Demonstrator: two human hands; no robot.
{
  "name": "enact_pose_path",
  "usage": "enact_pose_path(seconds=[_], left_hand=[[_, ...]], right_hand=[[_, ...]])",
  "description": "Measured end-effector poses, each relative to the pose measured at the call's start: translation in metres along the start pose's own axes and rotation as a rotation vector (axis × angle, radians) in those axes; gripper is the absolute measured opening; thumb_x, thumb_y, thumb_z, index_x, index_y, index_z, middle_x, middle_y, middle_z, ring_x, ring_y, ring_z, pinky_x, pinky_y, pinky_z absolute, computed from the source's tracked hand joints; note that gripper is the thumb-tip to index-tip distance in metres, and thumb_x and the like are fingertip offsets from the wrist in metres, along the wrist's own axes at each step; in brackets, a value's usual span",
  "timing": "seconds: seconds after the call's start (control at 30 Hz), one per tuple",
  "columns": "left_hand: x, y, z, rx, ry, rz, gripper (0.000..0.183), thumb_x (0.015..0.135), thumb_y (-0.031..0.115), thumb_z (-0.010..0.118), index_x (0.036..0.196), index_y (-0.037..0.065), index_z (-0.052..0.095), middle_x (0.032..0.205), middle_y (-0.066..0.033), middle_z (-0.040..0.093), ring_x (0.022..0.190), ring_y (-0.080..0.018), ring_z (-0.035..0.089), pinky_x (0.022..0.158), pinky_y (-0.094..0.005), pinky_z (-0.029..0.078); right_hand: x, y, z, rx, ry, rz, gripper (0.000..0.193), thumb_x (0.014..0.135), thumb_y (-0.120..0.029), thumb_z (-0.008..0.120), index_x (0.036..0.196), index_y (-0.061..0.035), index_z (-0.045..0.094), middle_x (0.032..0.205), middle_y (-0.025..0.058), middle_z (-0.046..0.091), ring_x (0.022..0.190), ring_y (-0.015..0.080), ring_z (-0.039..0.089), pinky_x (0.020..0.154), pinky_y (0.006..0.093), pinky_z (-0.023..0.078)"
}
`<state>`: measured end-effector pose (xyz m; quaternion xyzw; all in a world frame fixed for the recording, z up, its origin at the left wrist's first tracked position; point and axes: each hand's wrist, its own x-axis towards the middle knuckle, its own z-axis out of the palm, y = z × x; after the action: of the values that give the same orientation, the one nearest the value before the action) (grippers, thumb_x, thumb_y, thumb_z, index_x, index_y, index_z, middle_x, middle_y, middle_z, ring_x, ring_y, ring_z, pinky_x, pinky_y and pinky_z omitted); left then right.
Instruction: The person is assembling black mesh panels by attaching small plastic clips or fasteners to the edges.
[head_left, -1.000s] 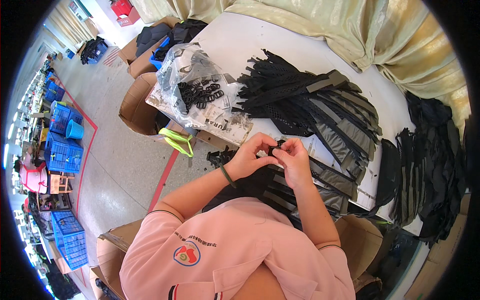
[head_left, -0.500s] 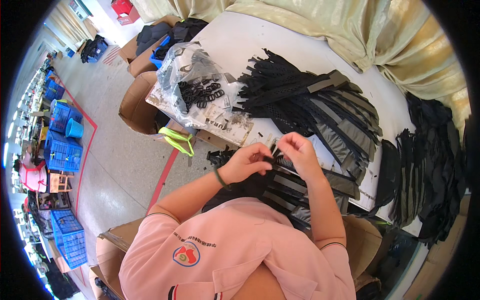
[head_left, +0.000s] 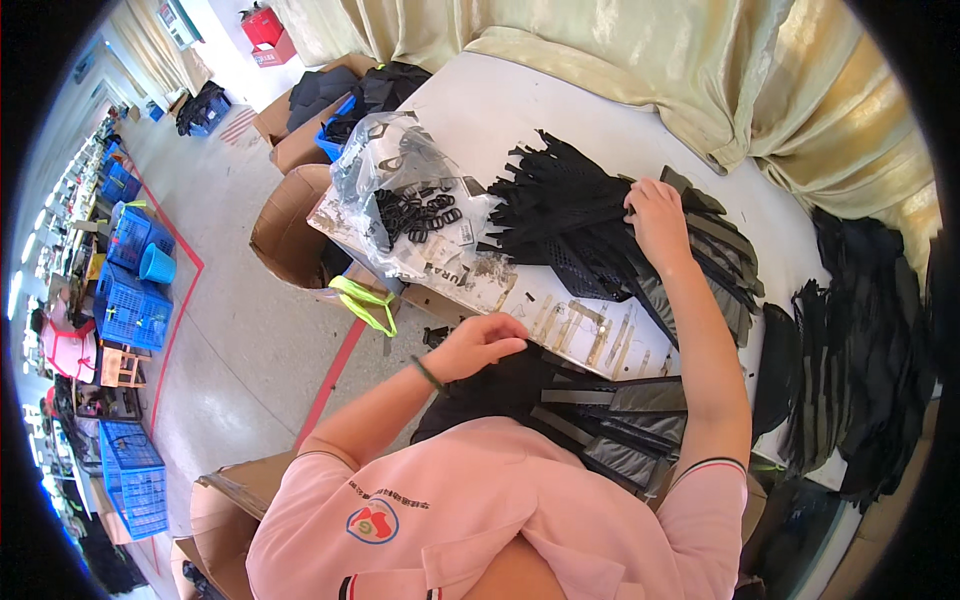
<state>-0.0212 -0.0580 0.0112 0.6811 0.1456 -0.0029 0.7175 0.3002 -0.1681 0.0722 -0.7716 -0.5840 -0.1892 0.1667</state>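
Observation:
A fanned pile of black mesh strap pieces with grey panels (head_left: 580,215) lies on the white table. My right hand (head_left: 658,222) reaches over its far right part, fingers closed on the edge of a black strap piece; the fingertips are partly hidden. My left hand (head_left: 478,346) hovers near the table's front edge above my lap, thumb and fingers a little apart, with nothing visible between them. More black and grey strap pieces (head_left: 620,425) hang below the table edge by my lap. A clear plastic bag (head_left: 385,150) with black plastic buckles (head_left: 425,212) sits at the table's left.
Cardboard boxes (head_left: 290,225) stand left of the table, with a neon yellow strap loop (head_left: 365,303) by its corner. Further black pieces (head_left: 870,350) hang at the right edge. Gold curtains (head_left: 680,60) drape along the back. Blue crates (head_left: 135,480) line the floor at far left.
My hands were together over a black strap piece; now they are apart. My right hand has moved far and right onto the pile. My left hand is slightly lower and has loosened.

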Motion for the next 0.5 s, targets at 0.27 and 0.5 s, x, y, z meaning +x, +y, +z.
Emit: enact_pose_path(seconds=[0.27,0.5], left_hand=[[0.062,0.005,0.019,-1.051,-0.271,0.200,0.073,0.086,0.021,0.063,0.144,0.017,0.020,0.137,-0.0122,0.039,0.089,-0.0156,0.058,0.080,-0.0291,0.047],[0.051,0.014,0.004,-1.012,-0.292,0.335,0.028,0.083,0.006,0.063,0.109,0.013,0.055,0.123,-0.0141,0.053,0.093,-0.0177,0.059,0.083,-0.0301,0.048]], right_hand=[[-0.030,-0.072,-0.079,0.054,-0.109,-0.270,0.013,0.071,-0.010,0.065,0.077,-0.0092,0.053,0.069,0.0059,0.048,0.079,0.0218,0.056,0.095,0.0419,0.041],[-0.063,-0.091,-0.128,0.012,-0.342,-0.040,0.014,0.076,-0.017,0.063,0.080,-0.0082,0.054,0.068,0.0083,0.051,0.068,0.0270,0.059,0.059,0.0395,0.047]])
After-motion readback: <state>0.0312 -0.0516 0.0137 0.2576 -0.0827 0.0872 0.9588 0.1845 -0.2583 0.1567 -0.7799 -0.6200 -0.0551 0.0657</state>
